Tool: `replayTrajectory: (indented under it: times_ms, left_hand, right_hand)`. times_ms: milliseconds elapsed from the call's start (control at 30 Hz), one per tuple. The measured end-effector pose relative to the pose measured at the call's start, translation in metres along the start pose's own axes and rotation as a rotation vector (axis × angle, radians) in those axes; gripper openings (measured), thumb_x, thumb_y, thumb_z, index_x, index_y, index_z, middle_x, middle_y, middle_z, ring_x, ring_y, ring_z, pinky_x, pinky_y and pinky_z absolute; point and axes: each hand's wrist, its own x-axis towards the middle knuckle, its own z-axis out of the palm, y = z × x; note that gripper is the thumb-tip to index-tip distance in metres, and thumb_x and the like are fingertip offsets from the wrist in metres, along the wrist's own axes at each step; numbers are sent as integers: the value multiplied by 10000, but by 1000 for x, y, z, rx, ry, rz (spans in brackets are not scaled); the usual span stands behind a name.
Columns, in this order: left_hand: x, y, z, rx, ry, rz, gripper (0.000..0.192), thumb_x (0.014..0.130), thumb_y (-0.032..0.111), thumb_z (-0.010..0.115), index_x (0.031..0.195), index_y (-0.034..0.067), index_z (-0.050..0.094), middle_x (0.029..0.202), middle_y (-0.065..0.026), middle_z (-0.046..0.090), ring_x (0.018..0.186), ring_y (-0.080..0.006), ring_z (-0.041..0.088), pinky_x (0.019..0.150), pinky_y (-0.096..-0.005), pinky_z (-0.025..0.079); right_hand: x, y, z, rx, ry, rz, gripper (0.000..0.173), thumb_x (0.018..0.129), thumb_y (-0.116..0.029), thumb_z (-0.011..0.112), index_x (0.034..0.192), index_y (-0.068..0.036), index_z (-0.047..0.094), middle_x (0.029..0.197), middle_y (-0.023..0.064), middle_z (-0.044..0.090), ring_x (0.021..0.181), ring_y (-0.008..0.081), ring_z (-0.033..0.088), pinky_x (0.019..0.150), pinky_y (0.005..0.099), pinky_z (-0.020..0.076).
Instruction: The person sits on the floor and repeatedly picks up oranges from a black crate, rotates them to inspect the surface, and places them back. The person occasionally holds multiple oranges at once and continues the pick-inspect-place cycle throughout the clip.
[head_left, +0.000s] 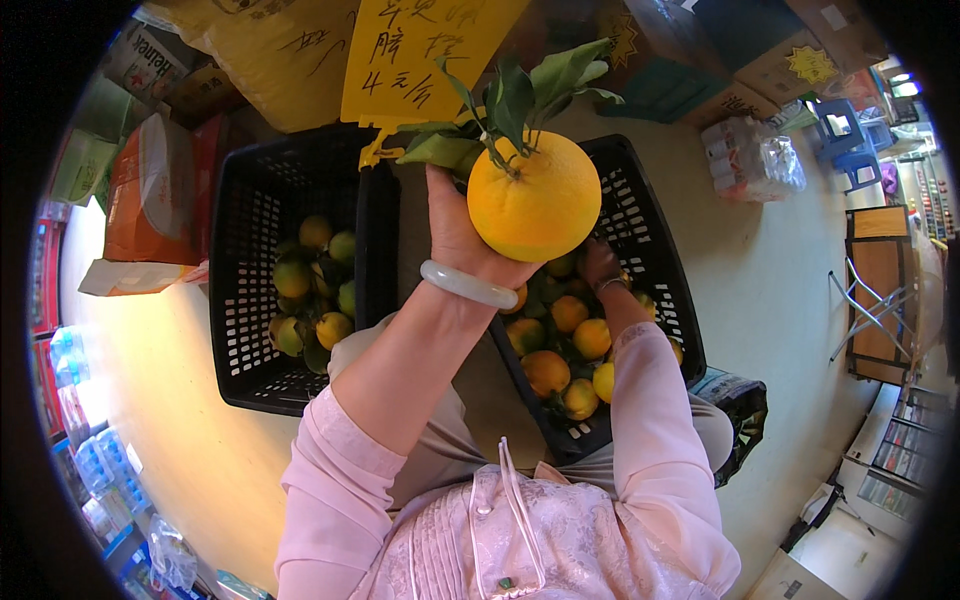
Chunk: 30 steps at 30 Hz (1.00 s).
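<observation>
A large yellow-orange orange (534, 196) with green leaves on its stem rests on my left hand (465, 225), which is raised close to the camera and wears a pale bangle. My right hand (601, 262) reaches down into the right black plastic basket (660, 217), among several oranges (570, 313); its fingers are partly hidden, so what they hold does not show. In the left black plastic basket (244, 225) lie several greener citrus fruits (291, 277) with leaves. A yellow handwritten sign (427, 67) stands behind, between the baskets.
Cardboard boxes (150, 202) stand at the left and at the top right. A plastic-wrapped pack (754, 161) lies on the floor at the right, near blue stools (847, 142). A folding table (881, 292) is farther right. A dark bag (739, 416) sits beside the right basket.
</observation>
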Motion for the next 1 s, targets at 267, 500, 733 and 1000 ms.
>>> replayTrajectory:
  times_ms: [267,500,733,1000]
  left_hand:
    - [-2,-7,14,114,197,42,806,926,816,363,1377,177,557,1374,-26,601,1286,-266,553,1108,-485,426]
    - [0,-6,11,92,167,35,658,967,733,389,1306,213,608,1296,-8,658,1229,-271,611,1062,-489,479]
    - [5,-9,9,85,206,65,625,966,724,418,1286,228,621,1269,-4,675,1216,-295,625,1041,-527,495]
    - [15,-16,1,137,280,142,603,979,648,442,1316,176,606,1353,-119,623,1270,-392,564,1068,-581,477]
  right_hand:
    - [-13,-2,-26,136,69,58,204,946,-95,627,1134,-52,695,1162,206,673,1077,386,668,847,503,600]
    - [-19,17,-49,90,78,-21,193,955,-108,600,1100,-48,712,1116,205,684,1034,405,671,865,498,581]
    - [-36,27,-88,423,37,125,290,960,-117,601,1222,-48,704,1131,240,707,995,432,679,827,518,565]
    - [-138,76,-208,1064,0,248,260,988,-207,682,1159,-12,696,934,22,722,783,83,648,671,271,545]
